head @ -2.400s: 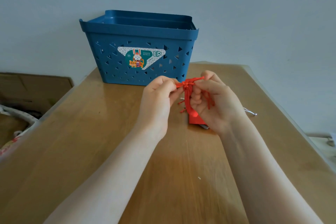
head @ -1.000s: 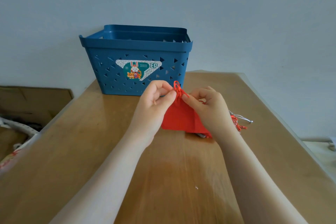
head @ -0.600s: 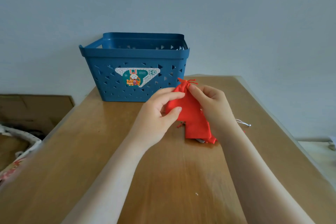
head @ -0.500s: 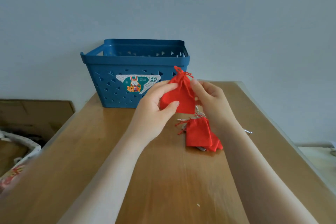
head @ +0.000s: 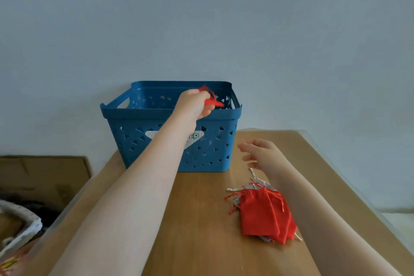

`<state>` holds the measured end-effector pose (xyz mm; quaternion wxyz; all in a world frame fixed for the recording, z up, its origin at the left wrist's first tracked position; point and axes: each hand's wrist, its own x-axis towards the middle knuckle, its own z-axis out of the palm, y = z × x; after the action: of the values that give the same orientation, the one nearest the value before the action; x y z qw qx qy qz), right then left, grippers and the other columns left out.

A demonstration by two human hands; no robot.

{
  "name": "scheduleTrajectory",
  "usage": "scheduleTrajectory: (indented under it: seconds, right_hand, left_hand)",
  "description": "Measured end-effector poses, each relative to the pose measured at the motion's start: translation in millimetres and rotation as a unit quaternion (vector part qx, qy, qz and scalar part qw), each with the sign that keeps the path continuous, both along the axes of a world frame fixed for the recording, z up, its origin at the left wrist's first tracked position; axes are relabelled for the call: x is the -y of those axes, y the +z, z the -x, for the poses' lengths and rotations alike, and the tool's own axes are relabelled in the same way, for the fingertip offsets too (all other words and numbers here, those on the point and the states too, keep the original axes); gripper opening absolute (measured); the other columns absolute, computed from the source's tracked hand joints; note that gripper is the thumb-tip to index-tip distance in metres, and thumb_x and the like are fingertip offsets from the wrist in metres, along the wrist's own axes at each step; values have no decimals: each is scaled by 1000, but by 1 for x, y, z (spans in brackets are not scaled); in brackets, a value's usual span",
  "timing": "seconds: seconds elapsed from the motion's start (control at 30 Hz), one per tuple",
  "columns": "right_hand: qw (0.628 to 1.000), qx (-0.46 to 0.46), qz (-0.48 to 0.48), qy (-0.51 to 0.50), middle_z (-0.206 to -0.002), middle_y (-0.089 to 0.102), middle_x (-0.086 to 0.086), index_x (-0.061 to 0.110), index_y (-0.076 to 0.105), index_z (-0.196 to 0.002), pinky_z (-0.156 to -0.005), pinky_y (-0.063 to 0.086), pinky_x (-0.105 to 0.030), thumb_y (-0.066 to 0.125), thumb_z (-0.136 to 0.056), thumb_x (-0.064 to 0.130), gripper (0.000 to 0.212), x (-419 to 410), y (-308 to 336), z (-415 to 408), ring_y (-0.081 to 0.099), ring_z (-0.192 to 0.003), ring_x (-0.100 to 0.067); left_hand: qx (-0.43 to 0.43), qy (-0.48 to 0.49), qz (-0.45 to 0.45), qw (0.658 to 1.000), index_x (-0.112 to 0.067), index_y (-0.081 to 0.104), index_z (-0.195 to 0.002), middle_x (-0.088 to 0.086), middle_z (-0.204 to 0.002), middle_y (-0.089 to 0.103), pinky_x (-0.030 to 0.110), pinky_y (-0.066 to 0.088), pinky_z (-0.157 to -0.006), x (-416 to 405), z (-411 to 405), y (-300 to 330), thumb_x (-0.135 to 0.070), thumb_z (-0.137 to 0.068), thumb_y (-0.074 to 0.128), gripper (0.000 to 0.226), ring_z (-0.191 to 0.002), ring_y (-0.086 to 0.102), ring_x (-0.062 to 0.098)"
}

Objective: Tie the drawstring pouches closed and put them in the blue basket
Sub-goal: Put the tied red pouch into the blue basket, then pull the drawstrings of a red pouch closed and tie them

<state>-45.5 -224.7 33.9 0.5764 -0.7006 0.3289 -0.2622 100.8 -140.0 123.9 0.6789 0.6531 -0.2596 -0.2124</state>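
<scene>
The left hand (head: 194, 105) is up over the open mouth of the blue perforated plastic basket (head: 172, 141), fingers curled round a small red fabric drawstring pouch (head: 210, 99), its cord tuft poking up above the knuckles and its body jutting out to the right past the fingertips. The pouch hangs above the basket's inside, just beyond the near rim, so by the look of it all that is wanted is a loosening of the fingers and it should fall straight in. The basket stands at the far end of the wooden bench (head: 201, 219), against the pale wall. The right hand (head: 259, 152) hovers low beside the basket's right corner, fingers spread and relaxed, holding nothing. Just behind and below that hand lies the heap of remaining pouches (head: 264, 213), red ones on top of grey ones, cords trailing out to the left, long sides running towards the person. That heap sits right under the right forearm, so the right hand is much the nearer one for the next pick.
</scene>
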Motion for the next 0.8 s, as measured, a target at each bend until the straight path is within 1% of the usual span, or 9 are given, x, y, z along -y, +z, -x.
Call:
scheduleTrajectory:
  seconds: [0.1,0.13,0.2,0.3,0.37,0.43,0.53,0.63,0.8]
  right_hand:
    - [999,-37,11,3,-80,62,-2,12,65,-89,-75,50,-31,64,-87,22,11,7,-11,0,57,-74,-12]
    - [999,-50,15,4,-79,62,-3,11,66,-92,-74,49,-30,65,-86,23,14,7,-16,1,57,-73,-13]
    - [996,-76,44,6,-79,62,-3,11,68,-94,-71,48,-29,65,-86,23,15,7,-25,7,56,-73,-13]
    - [986,-110,128,1,-78,63,2,13,70,-89,-66,44,-22,62,-88,18,9,6,-33,21,57,-73,-13]
    - [969,-149,198,7,-84,63,6,14,71,-92,-65,41,-21,58,-89,15,13,6,-36,32,57,-79,-11]
    - [948,-200,249,10,-91,61,7,16,70,-98,-72,37,-22,56,-90,15,17,5,-41,42,54,-87,-11]
    - [915,-262,306,16,-109,65,0,17,67,-109,-82,39,-24,55,-88,14,23,2,-55,47,56,-106,-20]
    - [888,-298,351,-8,-123,59,-6,18,63,-116,-95,39,-32,55,-86,15,31,-5,-69,49,46,-124,-27]
    - [829,-344,440,-43,-128,49,-5,22,62,-116,-92,31,-33,49,-91,19,29,-17,-66,53,39,-116,-27]
  left_hand:
    - [90,51,-43,994,-21,48,-133,-2,-146,35,19,46,-59,3,-2,-10,-17,-93,48,41,-66,57,8]
    - [137,65,-39,988,-24,45,-137,-7,-154,23,19,47,-60,2,0,-16,-18,-93,47,44,-73,58,6]
    - [217,89,-11,972,-25,53,-128,-11,-154,21,26,54,-70,-4,8,-27,-15,-92,48,38,-91,60,4]
    - [278,113,38,953,-24,63,-107,-10,-140,41,32,50,-84,-18,20,-44,-8,-91,50,26,-83,61,16]
    - [258,110,46,959,-27,64,-96,-14,-122,52,24,48,-79,-31,28,-56,-6,-91,48,27,-81,59,12]
    - [215,96,29,971,-30,64,-90,-9,-106,57,12,44,-65,-42,38,-67,-7,-91,47,28,-73,58,0]
    - [160,81,-15,984,-24,64,-93,1,-94,54,8,34,-43,-52,51,-82,-8,-92,45,25,-50,49,-8]
    - [140,58,-39,988,-22,65,-94,3,-93,54,9,34,-42,-61,64,-93,-8,-92,43,26,-44,47,-6]
    - [154,24,-86,984,-26,64,-93,-2,-74,52,13,35,-46,-74,82,-103,-11,-92,44,25,-48,46,0]
